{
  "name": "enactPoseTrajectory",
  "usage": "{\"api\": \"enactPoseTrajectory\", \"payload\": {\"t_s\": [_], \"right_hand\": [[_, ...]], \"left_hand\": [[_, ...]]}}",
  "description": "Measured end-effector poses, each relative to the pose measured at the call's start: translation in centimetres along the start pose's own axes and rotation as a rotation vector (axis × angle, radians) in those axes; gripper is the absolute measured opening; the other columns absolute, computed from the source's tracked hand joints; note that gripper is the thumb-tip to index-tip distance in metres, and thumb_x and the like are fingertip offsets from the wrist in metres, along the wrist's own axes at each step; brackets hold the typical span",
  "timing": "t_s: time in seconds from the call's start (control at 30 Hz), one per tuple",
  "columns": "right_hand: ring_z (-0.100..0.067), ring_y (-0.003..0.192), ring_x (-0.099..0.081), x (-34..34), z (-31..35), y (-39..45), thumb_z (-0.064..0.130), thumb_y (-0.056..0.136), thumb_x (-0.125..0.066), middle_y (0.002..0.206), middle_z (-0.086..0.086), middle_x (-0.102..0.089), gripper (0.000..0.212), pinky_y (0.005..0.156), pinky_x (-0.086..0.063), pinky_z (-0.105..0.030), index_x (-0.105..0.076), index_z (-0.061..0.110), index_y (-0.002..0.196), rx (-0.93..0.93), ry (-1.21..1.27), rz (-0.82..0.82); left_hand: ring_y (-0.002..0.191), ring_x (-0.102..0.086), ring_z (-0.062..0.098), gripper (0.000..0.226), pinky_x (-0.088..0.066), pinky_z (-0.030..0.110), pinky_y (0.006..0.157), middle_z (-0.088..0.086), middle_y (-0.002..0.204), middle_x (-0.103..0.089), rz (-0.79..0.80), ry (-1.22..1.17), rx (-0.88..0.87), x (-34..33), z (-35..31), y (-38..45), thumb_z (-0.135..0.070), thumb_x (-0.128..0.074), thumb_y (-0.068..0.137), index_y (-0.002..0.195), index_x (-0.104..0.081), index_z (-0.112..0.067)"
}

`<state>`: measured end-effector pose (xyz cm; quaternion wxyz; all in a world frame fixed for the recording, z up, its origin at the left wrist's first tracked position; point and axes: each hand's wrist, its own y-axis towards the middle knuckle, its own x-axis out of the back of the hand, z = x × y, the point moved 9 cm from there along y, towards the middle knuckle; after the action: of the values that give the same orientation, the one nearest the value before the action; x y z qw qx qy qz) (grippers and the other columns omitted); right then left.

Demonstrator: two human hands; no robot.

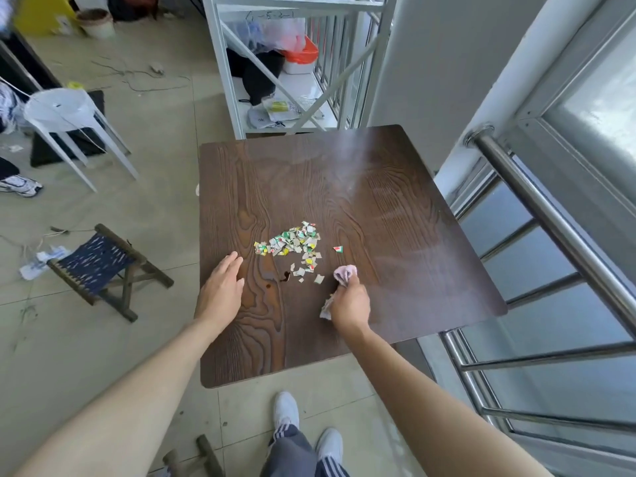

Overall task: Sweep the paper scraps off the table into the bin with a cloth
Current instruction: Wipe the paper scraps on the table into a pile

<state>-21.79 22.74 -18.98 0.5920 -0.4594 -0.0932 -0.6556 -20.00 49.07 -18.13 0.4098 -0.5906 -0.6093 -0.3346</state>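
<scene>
A pile of small coloured paper scraps [292, 241] lies near the middle of the dark wooden table [395, 215]. A few loose scraps [301, 270] sit just in front of the pile, and one red and green scrap [338, 249] lies to its right. My right hand [349, 302] is shut on a bunched pink cloth [345, 273], whose tip rests on the table right of the loose scraps. My left hand [222, 285] lies flat and open at the table's left edge, left of the pile. No bin is visible.
A folding stool with a blue seat [103, 263] stands left of the table. A white plastic stool [65, 115] is further back left. A white metal shelf [285, 63] stands behind the table. A steel railing [550, 235] runs along the right. My feet [287, 409] are below the table's front edge.
</scene>
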Motion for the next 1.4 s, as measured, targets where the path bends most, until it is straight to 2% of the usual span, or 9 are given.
{"api": "enactPoseTrajectory", "payload": {"t_s": [0.23, 0.33, 0.53, 0.63, 0.73, 0.87, 0.97, 1.13, 1.4], "right_hand": [[-0.034, 0.121, -0.052, -4.1, 6.0, 0.8, 0.003, 0.095, -0.038, 0.135, -0.019, -0.05, 0.054, 0.096, -0.042, -0.037, -0.025, 0.013, 0.146, -0.049, 0.202, 0.063], [-0.033, 0.127, -0.048, -5.5, 8.3, 1.6, 0.003, 0.094, -0.039, 0.14, -0.017, -0.047, 0.06, 0.101, -0.04, -0.036, -0.02, 0.011, 0.15, -0.087, 0.273, 0.098], [-0.033, 0.122, -0.054, -8.1, 12.1, 2.6, 0.005, 0.093, -0.04, 0.135, -0.016, -0.053, 0.054, 0.103, -0.045, -0.041, -0.03, 0.01, 0.147, -0.118, 0.501, 0.11], [-0.035, 0.113, -0.06, -8.9, 12.3, 3.5, 0.008, 0.092, -0.035, 0.127, -0.017, -0.061, 0.044, 0.093, -0.052, -0.04, -0.045, 0.008, 0.135, -0.163, 0.616, 0.099], [-0.036, 0.106, -0.062, -6.9, 11.6, 3.5, 0.012, 0.094, -0.036, 0.111, -0.021, -0.065, 0.032, 0.086, -0.049, -0.039, -0.055, 0.0, 0.116, -0.136, 0.581, 0.02], [-0.03, 0.086, -0.059, -1.9, 8.3, 3.0, 0.011, 0.093, -0.036, 0.093, -0.017, -0.063, 0.021, 0.073, -0.043, -0.036, -0.056, 0.005, 0.092, -0.102, 0.526, -0.145], [-0.028, 0.084, -0.058, 2.2, 4.8, 3.0, 0.011, 0.092, -0.037, 0.088, -0.016, -0.062, 0.02, 0.074, -0.042, -0.033, -0.055, 0.007, 0.087, -0.135, 0.521, -0.293], [-0.039, 0.108, -0.058, 3.1, 2.1, 5.5, 0.016, 0.096, -0.035, 0.115, -0.022, -0.064, 0.033, 0.094, -0.046, -0.043, -0.057, 0.0, 0.114, -0.287, 0.476, -0.332], [-0.037, 0.11, -0.058, -1.4, 10.3, 9.0, 0.009, 0.096, -0.032, 0.122, -0.02, -0.061, 0.034, 0.084, -0.044, -0.036, -0.052, 0.001, 0.123, -0.103, 0.267, -0.165]], "left_hand": [[0.142, -0.028, 0.018, 0.048, -0.03, 0.037, 0.115, 0.003, 0.154, -0.031, 0.025, 0.003, -0.01, 0.0, 0.3, 0.1, -0.013, -0.048, 0.095, 0.142, -0.037, -0.009], [0.141, -0.028, 0.014, 0.049, -0.034, 0.043, 0.112, -0.003, 0.154, -0.029, 0.051, 0.009, 0.0, -0.2, 1.2, 0.2, -0.018, -0.049, 0.094, 0.141, -0.036, -0.016], [0.142, -0.027, 0.011, 0.051, -0.035, 0.045, 0.112, -0.005, 0.155, -0.028, 0.073, 0.045, -0.04, -0.1, 1.8, 0.4, -0.024, -0.048, 0.094, 0.143, -0.034, -0.018], [0.143, -0.027, 0.016, 0.05, -0.032, 0.034, 0.114, 0.001, 0.155, -0.029, 0.04, 0.061, -0.09, 0.6, 0.7, 0.3, -0.021, -0.048, 0.096, 0.143, -0.034, -0.01], [0.139, -0.036, 0.02, 0.05, -0.04, 0.034, 0.106, 0.005, 0.151, -0.037, 0.032, 0.094, -0.119, 1.0, 0.4, 0.1, -0.021, -0.052, 0.094, 0.14, -0.04, -0.007], [0.127, -0.051, 0.023, 0.048, -0.049, 0.035, 0.097, 0.007, 0.14, -0.052, 0.012, 0.13, -0.167, 1.5, 0.6, -0.2, -0.02, -0.065, 0.086, 0.13, -0.053, -0.006], [0.13, -0.048, 0.023, 0.045, -0.041, 0.034, 0.104, 0.006, 0.141, -0.051, -0.021, 0.079, -0.194, 1.8, 0.6, -0.2, -0.017, -0.063, 0.088, 0.13, -0.053, -0.006], [0.133, -0.044, 0.023, 0.042, -0.036, 0.036, 0.108, 0.006, 0.142, -0.049, -0.025, 0.063, -0.212, 1.5, 1.3, 0.1, -0.018, -0.06, 0.089, 0.13, -0.053, -0.008], [0.138, -0.034, 0.018, 0.044, -0.03, 0.031, 0.111, 0.002, 0.148, -0.041, -0.035, 0.032, -0.16, 1.2, 2.4, 0.3, -0.028, -0.055, 0.092, 0.133, -0.048, -0.015]]}}
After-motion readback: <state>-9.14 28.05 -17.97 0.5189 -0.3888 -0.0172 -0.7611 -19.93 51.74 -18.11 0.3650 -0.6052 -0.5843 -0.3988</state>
